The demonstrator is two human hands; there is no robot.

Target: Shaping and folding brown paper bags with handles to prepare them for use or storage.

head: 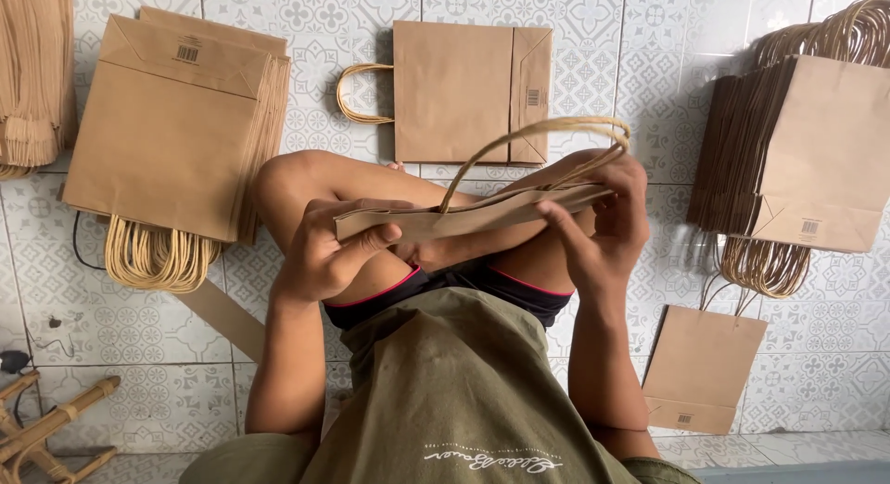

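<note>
I sit cross-legged on a tiled floor and hold a flat brown paper bag (464, 215) edge-on above my lap. My left hand (324, 252) grips its left end, thumb on top. My right hand (603, 215) pinches the right end, where the twisted paper handles (547, 141) loop up and to the left.
A single flat bag (464, 90) lies on the tiles beyond my knees. Stacks of brown bags lie at the left (167, 122) and the right (816, 159). One more bag (700, 368) rests by my right elbow. A bamboo frame (46, 433) is at the lower left.
</note>
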